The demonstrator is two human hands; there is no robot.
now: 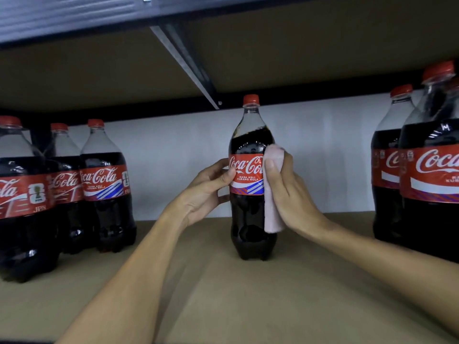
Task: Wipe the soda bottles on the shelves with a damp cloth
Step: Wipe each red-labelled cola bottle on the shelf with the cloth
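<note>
Left hand (208,192) grips the middle bottle (249,219); my right hand (290,192) seemingly pinches the pink cloth (273,214) against it; neighbouring bottles (104,184) flank.

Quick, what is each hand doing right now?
Left hand: grips the middle bottle.
Right hand: holds the pink cloth against that bottle.
</note>
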